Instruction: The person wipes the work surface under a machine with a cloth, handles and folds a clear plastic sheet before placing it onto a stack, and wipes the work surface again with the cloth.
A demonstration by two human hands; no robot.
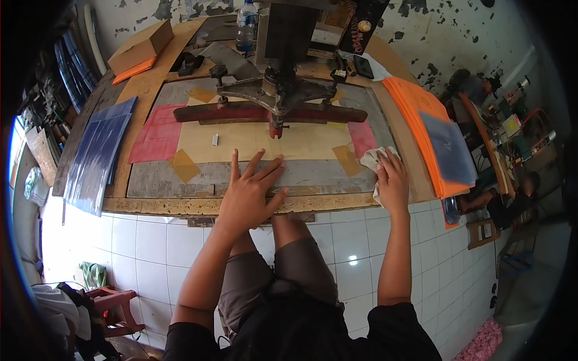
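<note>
My left hand point(251, 191) is spread out with its fingertips at the front edge of the pale yellow sheet point(241, 147). Nothing is held in it. Over at the right end of the bed, my right hand point(392, 180) has its fingers closed on a crumpled white cloth point(371, 159), beside a pink sheet point(362, 139). Above the yellow sheet sits a press head with a long dark-red bar point(229, 114). A small white piece point(215, 140) lies on the sheet left of my left hand. Brown tape point(346, 160) holds the sheet near its corner.
Orange folders point(415, 120) with a clear blue plastic sheet point(447, 147) are stacked at the right. Blue plastic covers point(102, 147) hang over the left edge. A cardboard box point(141, 47) and a water bottle point(245, 27) stand behind. Another person point(512, 201) is at the far right.
</note>
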